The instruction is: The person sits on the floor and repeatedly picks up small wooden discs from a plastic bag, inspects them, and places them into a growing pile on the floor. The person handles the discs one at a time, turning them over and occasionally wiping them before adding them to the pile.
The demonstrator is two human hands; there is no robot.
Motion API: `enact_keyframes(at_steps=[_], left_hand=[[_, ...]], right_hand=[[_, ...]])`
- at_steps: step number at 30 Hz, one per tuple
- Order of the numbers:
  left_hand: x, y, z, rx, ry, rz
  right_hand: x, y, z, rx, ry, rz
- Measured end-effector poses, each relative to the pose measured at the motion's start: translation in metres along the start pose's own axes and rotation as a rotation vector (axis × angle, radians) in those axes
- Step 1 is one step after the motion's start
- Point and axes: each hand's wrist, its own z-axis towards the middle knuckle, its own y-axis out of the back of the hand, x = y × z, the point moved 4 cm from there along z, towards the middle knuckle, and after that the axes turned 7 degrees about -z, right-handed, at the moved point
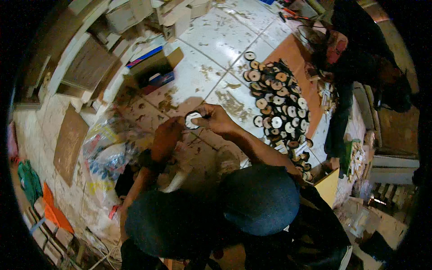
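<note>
A small round disc point(192, 120) with a white face and dark rim is in front of me, over the tiled floor. My right hand point(211, 118) grips it from the right, its thumb lying across the white face. On the other side, my left hand point(167, 135) has its fingers curled together at the disc's left edge; what they pinch is too dark to make out. To the right lies a large heap of similar discs point(276, 96), dark-rimmed with pale or wooden faces and a centre hole.
An open cardboard box point(155, 72) stands ahead left. Clear plastic bags point(105, 157) lie at my left. Beyond the heap is an orange-brown board point(292, 49). At right, a person in dark clothes point(364, 45) is beside a red power tool point(336, 47). Wood pieces point(130, 22) line the far left.
</note>
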Motion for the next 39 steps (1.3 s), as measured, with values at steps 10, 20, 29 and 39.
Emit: enact_keyframes(at_steps=[10,20,29,39], left_hand=[[0.011,0.031,-0.107,0.15,0.458,0.124],[0.038,0.034,-0.14,0.072,0.263,0.593],[0.054,-0.004,-0.124,-0.011,0.318,0.623],[0.054,-0.006,-0.122,-0.036,0.39,0.467]], right_hand=[[-0.091,0.342,-0.05,-0.759,-0.315,-0.636],[-0.082,0.206,0.011,-0.619,0.244,-1.118],[-0.119,-0.022,0.039,-0.019,0.293,-0.977],[-0.082,-0.006,0.02,-0.121,-0.043,-0.32]])
